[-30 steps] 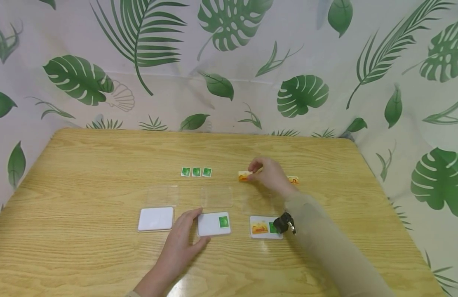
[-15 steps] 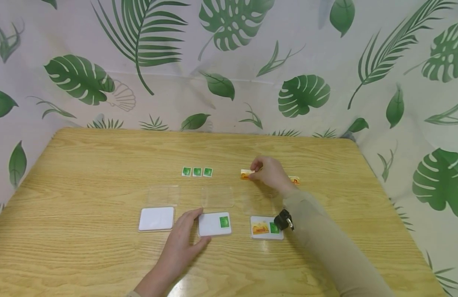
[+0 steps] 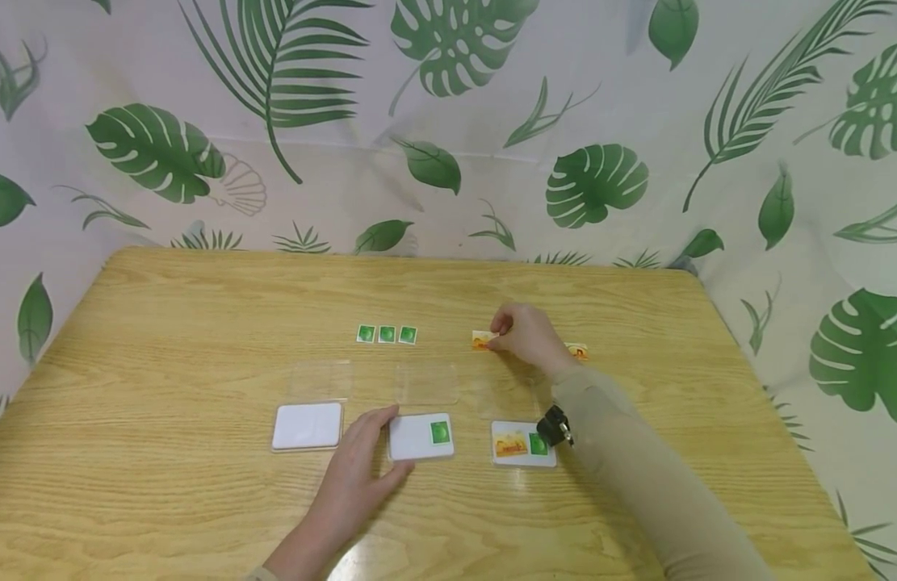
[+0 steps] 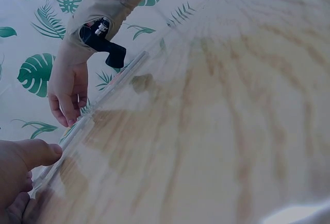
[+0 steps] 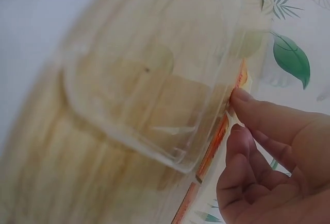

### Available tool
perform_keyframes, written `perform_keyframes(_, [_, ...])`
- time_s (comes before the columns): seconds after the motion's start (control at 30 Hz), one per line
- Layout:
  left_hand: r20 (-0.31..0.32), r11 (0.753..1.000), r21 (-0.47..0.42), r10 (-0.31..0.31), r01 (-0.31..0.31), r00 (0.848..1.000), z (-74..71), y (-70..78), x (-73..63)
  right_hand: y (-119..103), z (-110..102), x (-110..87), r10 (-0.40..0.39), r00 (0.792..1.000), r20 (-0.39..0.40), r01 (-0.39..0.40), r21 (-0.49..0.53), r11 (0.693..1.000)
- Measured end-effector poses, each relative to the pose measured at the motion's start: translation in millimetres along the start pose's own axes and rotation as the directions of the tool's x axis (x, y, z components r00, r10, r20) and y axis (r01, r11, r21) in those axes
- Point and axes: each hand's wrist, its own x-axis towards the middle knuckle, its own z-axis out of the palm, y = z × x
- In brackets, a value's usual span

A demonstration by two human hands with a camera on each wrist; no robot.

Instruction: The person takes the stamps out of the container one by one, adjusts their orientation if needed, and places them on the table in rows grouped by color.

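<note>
My left hand (image 3: 357, 461) holds a white card in a shallow clear case (image 3: 412, 438) at the middle front, thumb on its near edge and fingers at its far edge. A green square picture (image 3: 439, 432) lies on that card's right side. Farther back, my right hand (image 3: 526, 339) pinches a small orange-and-cream picture piece (image 3: 480, 340) between thumb and fingertips. In the right wrist view, the thumb (image 5: 247, 98) meets the piece's edge, with more orange pieces (image 5: 211, 149) beside it. One orange piece (image 3: 577, 351) shows right of the hand in the head view.
A plain white card case (image 3: 307, 426) lies at left. At right, another case (image 3: 511, 444) bears orange and green pictures, partly behind the wrist camera. Clear lids (image 3: 428, 384) lie behind the cases. Three green squares (image 3: 387, 334) form a row at the back.
My right hand has shifted slightly right and away with the orange piece, then stayed nearly still. The left hand and the card cases have kept their places.
</note>
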Motion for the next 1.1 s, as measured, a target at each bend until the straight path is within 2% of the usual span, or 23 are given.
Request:
perform_keyframes(0.2, [0.006, 1.0, 0.0, -0.004, 0.004, 1.0, -0.4, -0.1, -0.5, -2.2, -1.4, -2.3, -0.027, 1.0, -0.006, 0.027, -0.001, 1.0])
perform_keyframes(0.37, [0.007, 1.0, 0.0, -0.001, 0.001, 1.0, -0.3, 0.0, -0.5, -0.5, -0.2, 0.8, 0.003, 1.0, 0.013, -0.003, -0.017, 1.0])
perform_keyframes(0.7, [0.001, 1.0, -0.001, 0.013, -0.013, 1.0, -0.5, 0.1, 0.0, -1.4, -2.1, 1.7, 0.005, 0.999, 0.043, -0.003, -0.045, 0.999])
perform_keyframes(1.1, [0.008, 1.0, -0.001, 0.002, -0.002, 1.0, -0.7, 0.8, -0.1, -2.5, -2.9, 0.3, 0.02, 0.999, 0.04, -0.018, -0.05, 0.999])
